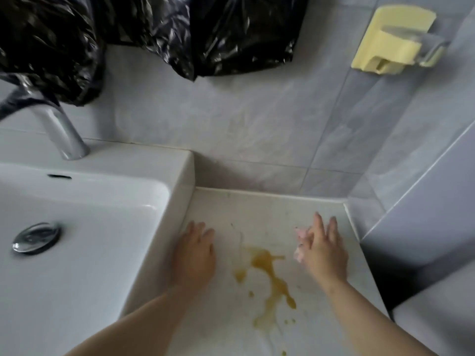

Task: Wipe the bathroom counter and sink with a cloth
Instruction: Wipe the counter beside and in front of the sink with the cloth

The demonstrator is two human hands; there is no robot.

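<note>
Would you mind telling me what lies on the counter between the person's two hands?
In the head view, a yellow-brown spill lies on the counter between the left hand and the right hand, which rests on a pale cloth.

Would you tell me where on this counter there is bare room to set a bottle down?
The back strip of the counter, between the wall and the fingertips, is bare; so is the sink around its plug. The middle is crowded: the spill lies between the left hand and the right hand on the cloth.
</note>
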